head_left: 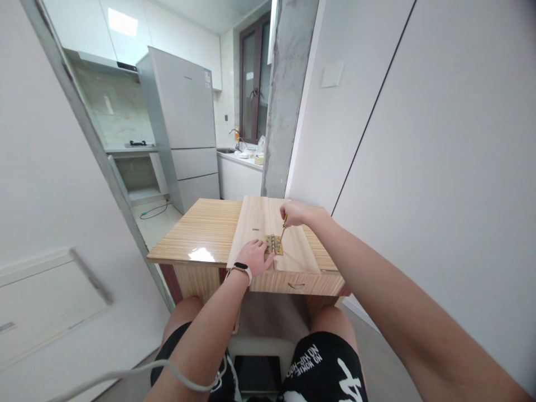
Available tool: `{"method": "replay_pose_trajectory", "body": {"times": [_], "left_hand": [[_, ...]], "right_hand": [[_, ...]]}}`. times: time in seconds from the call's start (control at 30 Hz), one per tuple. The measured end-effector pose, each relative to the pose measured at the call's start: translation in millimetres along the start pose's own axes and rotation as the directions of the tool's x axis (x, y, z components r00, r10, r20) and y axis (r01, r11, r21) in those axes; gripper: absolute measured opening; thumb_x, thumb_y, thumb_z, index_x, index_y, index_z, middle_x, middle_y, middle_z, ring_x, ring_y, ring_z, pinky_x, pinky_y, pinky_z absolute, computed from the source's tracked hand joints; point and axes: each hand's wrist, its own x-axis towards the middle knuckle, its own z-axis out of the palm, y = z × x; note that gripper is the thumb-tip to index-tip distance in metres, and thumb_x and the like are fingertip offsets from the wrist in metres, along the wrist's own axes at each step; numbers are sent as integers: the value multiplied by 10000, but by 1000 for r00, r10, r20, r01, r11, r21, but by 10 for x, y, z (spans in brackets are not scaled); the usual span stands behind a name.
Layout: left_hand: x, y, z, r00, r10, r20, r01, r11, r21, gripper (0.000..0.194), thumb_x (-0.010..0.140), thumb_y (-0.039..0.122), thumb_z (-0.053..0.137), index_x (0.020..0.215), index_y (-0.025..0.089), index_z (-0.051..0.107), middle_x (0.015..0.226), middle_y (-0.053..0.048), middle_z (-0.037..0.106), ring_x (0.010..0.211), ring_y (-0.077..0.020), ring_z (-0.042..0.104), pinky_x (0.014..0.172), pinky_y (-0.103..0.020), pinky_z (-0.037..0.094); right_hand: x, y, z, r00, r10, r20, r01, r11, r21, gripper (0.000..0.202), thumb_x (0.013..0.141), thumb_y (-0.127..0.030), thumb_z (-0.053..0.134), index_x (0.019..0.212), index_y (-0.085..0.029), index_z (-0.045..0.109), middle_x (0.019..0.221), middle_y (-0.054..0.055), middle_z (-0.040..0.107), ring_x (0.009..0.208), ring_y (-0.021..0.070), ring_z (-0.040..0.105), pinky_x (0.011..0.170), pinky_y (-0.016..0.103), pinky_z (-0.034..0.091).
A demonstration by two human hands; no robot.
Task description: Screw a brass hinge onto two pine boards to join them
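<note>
Two pale wooden boards [253,218] lie side by side on a wood-grain desk. A brass-coloured hinge [274,244] sits across the seam between them. My left hand [254,257] rests flat on the left board, fingers spread, with its fingertips and thumb at the hinge's near left edge. Gripped in my right hand [294,214] is a screwdriver [285,221] with a yellowish handle. Its thin shaft slants down to the hinge's right leaf; the exact contact of its tip is too small to make out.
The desk [201,223] has a drawer [293,283] with a handle facing me. A small dark piece [255,229] lies on the left board. A white wall [402,167] rises close on the right. Beyond stand a grey refrigerator [188,111] and a sink counter [238,173]. A pale cable [167,365] crosses my left forearm.
</note>
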Motion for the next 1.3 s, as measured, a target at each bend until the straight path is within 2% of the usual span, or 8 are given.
{"method": "replay_pose_trajectory", "body": {"times": [0.1, 0.23, 0.43, 0.53, 0.63, 0.8, 0.97, 1.3], "left_hand": [[4, 3, 5, 1000, 4, -2, -4, 1000, 6, 324, 997, 462, 508, 1034, 196, 691, 1003, -127, 689, 1041, -276, 624, 986, -448, 485], [7, 5, 8, 1000, -2, 4, 2, 1000, 13, 326, 1000, 463, 503, 1024, 195, 686, 1004, -127, 688, 1042, -275, 625, 984, -444, 485], [9, 11, -6, 1000, 3, -1, -3, 1000, 15, 320, 1000, 461, 505, 1016, 194, 679, 995, -124, 685, 1040, -271, 624, 976, -440, 492], [14, 19, -17, 1000, 4, -3, -4, 1000, 20, 319, 999, 459, 504, 1024, 195, 681, 998, -124, 687, 1040, -273, 625, 975, -442, 495], [20, 23, -25, 1000, 4, -1, -4, 1000, 17, 323, 1000, 458, 497, 1033, 196, 685, 1002, -126, 689, 1045, -276, 624, 977, -446, 495], [19, 15, -29, 1000, 4, 2, -4, 1000, 3, 325, 997, 455, 498, 1032, 198, 693, 1006, -129, 693, 1043, -279, 623, 983, -454, 492], [14, 13, -24, 1000, -8, -3, 8, 1000, -3, 315, 991, 452, 509, 1028, 199, 693, 1009, -129, 693, 1050, -281, 622, 985, -459, 490], [17, 13, -21, 1000, -4, -9, 4, 1000, 2, 314, 993, 452, 509, 1032, 200, 692, 1000, -125, 695, 1045, -277, 630, 980, -452, 498]], "right_hand": [[8, -3, 22, 1000, 29, -4, -28, 999, 22, 239, 896, -359, 743, 1027, -162, 771, 1033, 109, 789, 934, 209, 720, 730, 249, 467], [1, -35, 21, 993, 98, 69, -103, 993, 57, 421, 1012, -456, 559, 1062, -91, 764, 870, 157, 789, 780, 206, 739, 766, 275, 488], [6, -93, -5, 1000, 19, 15, -18, 997, -80, 200, 877, -237, 738, 1036, -128, 790, 1051, 162, 783, 1001, 243, 728, 857, 288, 509], [20, -106, 69, 991, 37, 127, -18, 989, -147, 280, 742, -95, 805, 1009, -178, 799, 1100, 122, 781, 1040, 246, 717, 888, 292, 524], [30, -72, 170, 987, 11, 158, 9, 992, -127, 301, 753, -65, 760, 1023, -194, 792, 1103, 105, 780, 1032, 236, 719, 864, 286, 536], [80, 84, 202, 999, 27, 24, -25, 998, -64, 292, 808, -91, 719, 1090, -152, 761, 1146, 160, 752, 1052, 261, 702, 836, 291, 508], [144, 168, 150, 992, 35, -125, -26, 997, 72, 277, 855, -190, 713, 1132, -185, 715, 1166, 111, 744, 1041, 234, 681, 789, 265, 473], [134, 98, 179, 986, 12, -169, 5, 995, 100, 184, 884, -195, 691, 1065, -176, 710, 1171, 103, 739, 1048, 215, 668, 795, 248, 451]]}}
